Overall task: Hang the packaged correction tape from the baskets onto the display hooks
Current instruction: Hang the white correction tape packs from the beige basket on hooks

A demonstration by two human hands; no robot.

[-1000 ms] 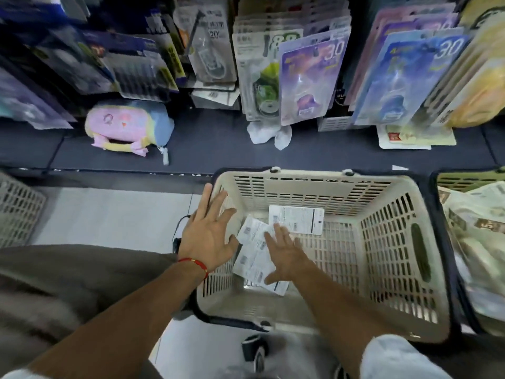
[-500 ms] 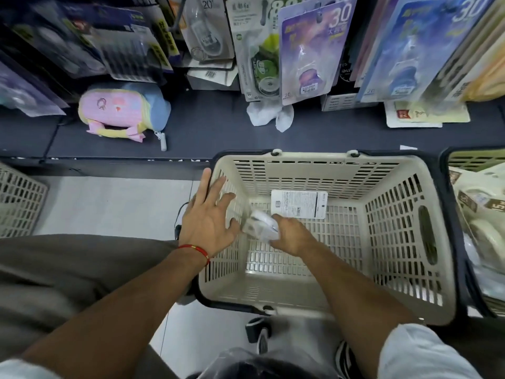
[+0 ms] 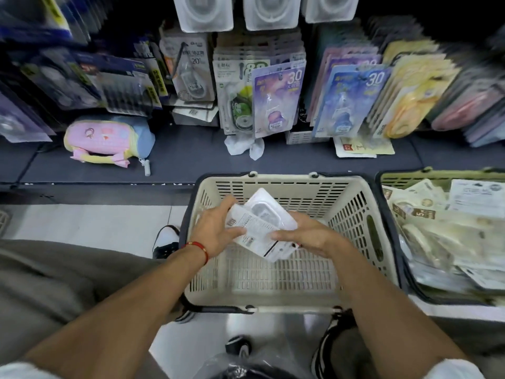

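A small stack of white correction tape packages (image 3: pixel 259 222) is held above the beige basket (image 3: pixel 355 214), fanned out, one showing a clear blister, others their printed backs. My left hand (image 3: pixel 216 231) grips the stack's left side. My right hand (image 3: pixel 308 233) holds its lower right edge. The basket's floor below looks bare. A second basket (image 3: pixel 396 179) at the right is full of pale packaged tapes (image 3: pixel 451 228). Hanging packages fill the display hooks (image 3: pixel 276 102) on the rack behind the baskets.
A pastel pencil case (image 3: pixel 106 140) and a crumpled white wrapper (image 3: pixel 243 143) lie on the dark shelf base. Loose cards (image 3: pixel 360 149) lie under the hanging rows. Another basket's corner (image 3: pixel 3 220) shows at far left. My shoes (image 3: pixel 336 343) are below the basket.
My right hand gathered the packages from the basket floor and lifted them. My left hand left the basket rim and took hold of the stack. The view tilted up toward the rack.
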